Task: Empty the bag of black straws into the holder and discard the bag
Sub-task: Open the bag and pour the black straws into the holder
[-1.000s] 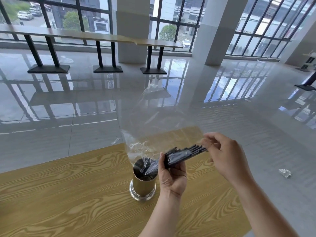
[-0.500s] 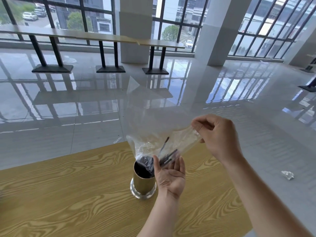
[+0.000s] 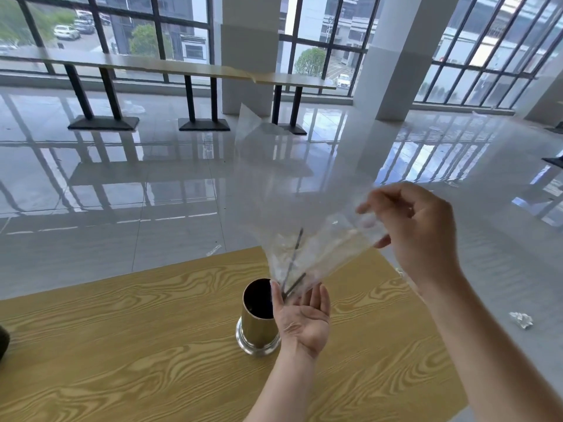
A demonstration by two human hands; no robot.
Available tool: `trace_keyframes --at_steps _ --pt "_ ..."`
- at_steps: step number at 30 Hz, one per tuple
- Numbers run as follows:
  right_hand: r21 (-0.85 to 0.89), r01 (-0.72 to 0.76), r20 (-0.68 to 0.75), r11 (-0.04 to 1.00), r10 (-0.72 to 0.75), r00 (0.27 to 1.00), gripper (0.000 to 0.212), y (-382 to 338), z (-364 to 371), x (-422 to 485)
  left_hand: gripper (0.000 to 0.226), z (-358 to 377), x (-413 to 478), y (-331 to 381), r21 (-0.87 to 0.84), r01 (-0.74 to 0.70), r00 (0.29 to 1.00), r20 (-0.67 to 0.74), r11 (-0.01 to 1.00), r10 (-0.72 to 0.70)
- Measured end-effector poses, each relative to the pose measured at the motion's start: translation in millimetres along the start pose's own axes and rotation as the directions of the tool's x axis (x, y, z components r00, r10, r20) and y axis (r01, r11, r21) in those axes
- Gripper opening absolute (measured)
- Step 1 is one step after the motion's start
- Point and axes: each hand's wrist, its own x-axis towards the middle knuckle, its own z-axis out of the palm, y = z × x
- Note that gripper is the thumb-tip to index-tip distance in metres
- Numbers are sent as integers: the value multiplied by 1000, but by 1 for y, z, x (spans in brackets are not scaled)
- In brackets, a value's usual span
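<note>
Head camera view, looking down past two bare forearms at a wood-grain table. Right hand, raised above and to the right of the left, pinches one end of a clear plastic bag between thumb and fingers, so the bag slopes down toward the left hand. Left hand is spread open, palm up, fingers loosely cupped under the bag's lowest point and touching it. Just to the left of that palm, nearly against it, stands the holder, an upright gold metal cylinder on a flared base. Its inside is dark; black straws seem to fill it, though single ones cannot be made out. Two or so black straws remain in the bag, lying slanted near its lower end, right above the left fingertips.

To finish the pour well, the bag's mouth probably needs to sit over the holder's rim rather than over the palm, with the right hand lifting higher and shaking lightly so the last straws slide out. The open palm can guide strays sideways into the holder. Crumpled litter lies on the floor, well to the right of both hands.
</note>
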Motion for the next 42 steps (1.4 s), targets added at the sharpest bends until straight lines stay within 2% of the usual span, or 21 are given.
trace_keyframes --at_steps 2,4,10,20,25,29,34,42 --pt "-41 -7 42 999 8 999 13 0 1 -1 83 -4 -1 1 -31 4 1000 -22 1000 -4" --pt "-7 -4 8 1000 4 1000 14 1 2 -3 86 -6 -3 2 -19 24 999 -31 1000 -25" --pt "25 -8 -5 1000 8 1000 16 -1 3 -5 84 -15 -4 5 -11 7 997 -71 1000 -8" --pt "-18 21 -48 1000 -22 999 16 -14 -6 -3 86 -12 -12 2 30 30 997 -74 999 -28" --pt "-1 56 -158 998 -56 986 14 -20 -18 -3 78 -5 -17 -6 59 25 999 -31 998 -23" --pt "-1 56 -141 998 -55 988 14 -22 -21 -2 71 -5 -19 -9 59 29 999 -30 998 -27" --pt "1 81 -231 997 -78 970 14 -22 -26 -2 57 -5 -22 -9 23 26 1000 -11 999 -26" --pt "-22 74 -258 997 -77 963 14 -23 -30 -3 30 16 -24 -15 29 45 997 56 999 -47"
